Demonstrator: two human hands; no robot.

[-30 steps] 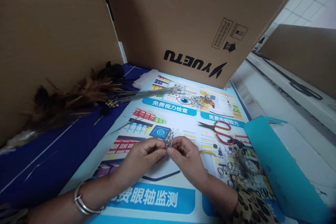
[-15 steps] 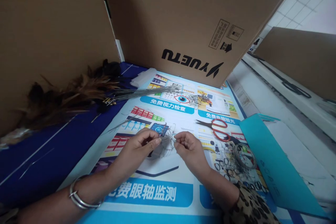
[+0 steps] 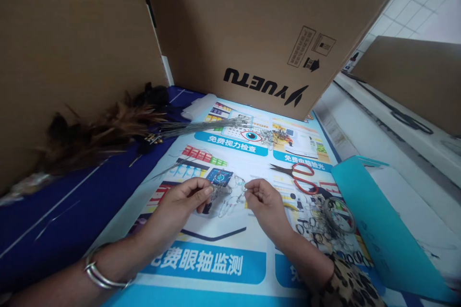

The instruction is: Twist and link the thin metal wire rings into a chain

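Note:
My left hand (image 3: 180, 204) is closed in a pinch on a loose cluster of thin, silvery wire pieces (image 3: 218, 192). My right hand (image 3: 265, 206), a short way across from it, pinches the end of a fine wire (image 3: 240, 192). Bent, looped strands spread between the two hands, just above the printed sheet. Whether the strands are joined is too fine to tell. Beyond my right hand lie red-handled scissors (image 3: 293, 171) with their blades a little apart. Beside my right forearm are a coil of wire (image 3: 328, 216) and a scatter of small dark rings (image 3: 317, 224).
A bundle of long straight wires (image 3: 194, 128) and a pile of small metal bits (image 3: 268, 138) lie farther back. Brown feathers (image 3: 104, 129) are at the left. A large cardboard box (image 3: 252, 24) stands behind, and a teal folder (image 3: 382, 230) lies at the right.
My hands have moved slightly apart, the left one leftward and the right one a little rightward. The wire strands between them are more spread out. The view has shifted slightly.

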